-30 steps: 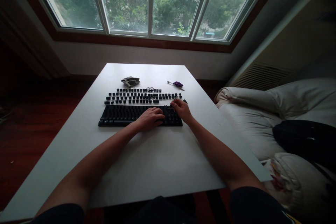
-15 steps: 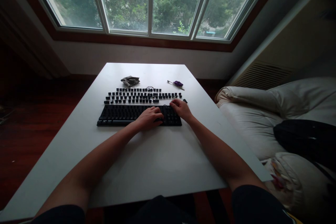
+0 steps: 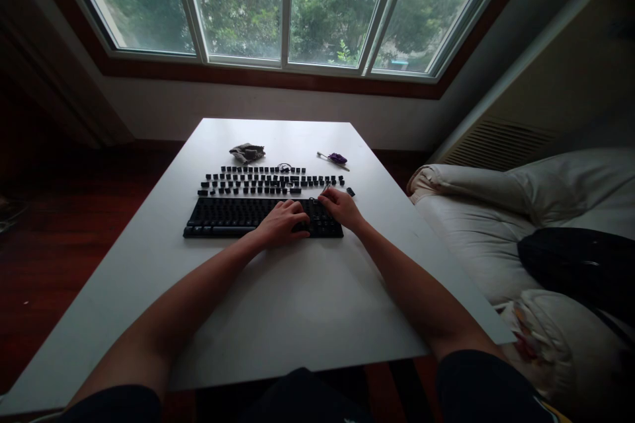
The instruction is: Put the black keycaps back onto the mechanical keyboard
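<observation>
A black keyboard (image 3: 225,217) lies flat on the white table (image 3: 292,297), with many keys in its left and middle parts looking bare of caps. My left hand (image 3: 282,221) rests on its right-middle part, fingers curled over the keys and thumb near the front edge, gripping it. Over the upper right of the keyboard, my right hand (image 3: 342,206) is closed in a pinch around what looks like a thin wire keycap puller (image 3: 325,189); its lower end is hard to make out. Loose black keycaps (image 3: 243,178) stand in rows behind the keyboard.
A crumpled grey cloth (image 3: 247,153) lies behind the keycaps on the left. At the back right are a purple object (image 3: 338,158) and a thin stick-like brush (image 3: 325,156). One larger keycap (image 3: 350,192) sits right of my right hand. A pale sofa (image 3: 461,211) borders the table's right side.
My right hand has shifted slightly left and down over the keyboard, still pinched. My left hand stays in place.
</observation>
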Available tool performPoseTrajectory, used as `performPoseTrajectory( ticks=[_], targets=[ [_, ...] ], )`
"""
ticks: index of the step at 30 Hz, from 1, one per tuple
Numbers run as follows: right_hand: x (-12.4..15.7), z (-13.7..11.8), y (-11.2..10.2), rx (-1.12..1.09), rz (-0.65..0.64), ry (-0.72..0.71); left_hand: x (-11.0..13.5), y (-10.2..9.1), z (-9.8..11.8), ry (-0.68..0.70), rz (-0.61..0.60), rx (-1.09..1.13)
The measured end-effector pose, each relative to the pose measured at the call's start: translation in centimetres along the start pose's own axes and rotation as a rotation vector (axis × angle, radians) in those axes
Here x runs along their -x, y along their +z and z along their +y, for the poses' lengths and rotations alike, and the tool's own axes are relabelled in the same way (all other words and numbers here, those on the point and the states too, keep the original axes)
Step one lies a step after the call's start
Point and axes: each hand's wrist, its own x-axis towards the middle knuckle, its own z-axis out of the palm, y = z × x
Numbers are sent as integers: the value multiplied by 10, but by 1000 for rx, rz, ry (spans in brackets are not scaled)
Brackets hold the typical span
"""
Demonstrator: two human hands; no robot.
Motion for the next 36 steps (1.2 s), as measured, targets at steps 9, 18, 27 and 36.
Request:
performPoseTrajectory(
  ticks=[9, 18, 27, 36],
  targets=[
    [8, -14, -7, 188, -223, -176, 1, 3, -1, -4, -3, -9],
    [9, -16, -9, 305, -174, -174, 1, 3, -3, -38, 14, 8],
    [1, 0, -7, 183, -68, -51, 2, 4, -6, -14, 2, 57],
    [-4, 9, -4, 67, -39, 122, 2, 5, -7, -1, -5, 47]
  ],
)
